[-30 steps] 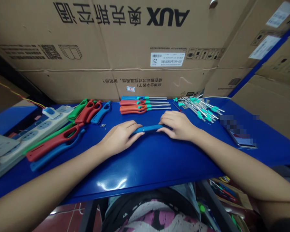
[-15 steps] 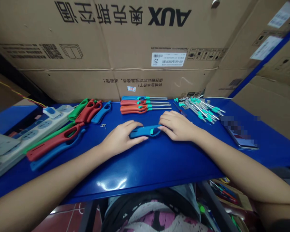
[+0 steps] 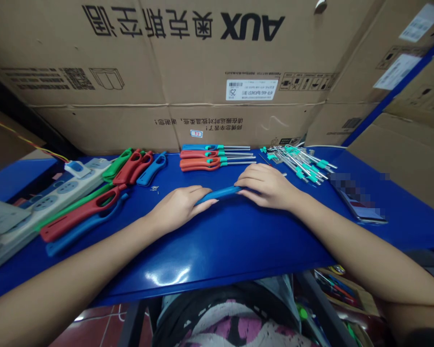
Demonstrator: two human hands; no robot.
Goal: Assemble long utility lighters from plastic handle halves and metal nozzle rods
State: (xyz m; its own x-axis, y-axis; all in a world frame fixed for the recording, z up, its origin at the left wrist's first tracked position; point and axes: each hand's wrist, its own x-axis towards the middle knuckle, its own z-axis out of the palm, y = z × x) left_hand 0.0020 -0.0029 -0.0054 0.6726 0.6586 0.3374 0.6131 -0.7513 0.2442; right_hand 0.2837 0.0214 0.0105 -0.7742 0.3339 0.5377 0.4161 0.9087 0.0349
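Observation:
Between my two hands is a blue gas lighter (image 3: 220, 193), turned so its narrow edge faces up. My left hand (image 3: 181, 205) is closed on its left end, thumb along the near side. My right hand (image 3: 265, 187) grips the other end, and a short bit of metal tube shows past its fingers. Just beyond lie assembled lighters with metal tubes: a blue one (image 3: 198, 147), a red one (image 3: 195, 154) and an orange one (image 3: 198, 164). To the right of them is a pile of metal tubes with green triggers (image 3: 300, 161). The lighter's trigger is hidden now.
Green, red and blue lighter shells (image 3: 83, 212) lie on the left beside a white power strip (image 3: 63, 190). Small metal pins (image 3: 155, 188) lie near them. A phone (image 3: 358, 200) rests at the right. A cardboard box (image 3: 188, 62) stands upright behind the blue table (image 3: 210, 250).
The blue lighter has been rolled from showing its side and green trigger to showing its edge. Both hands keep hold of it and have shifted slightly.

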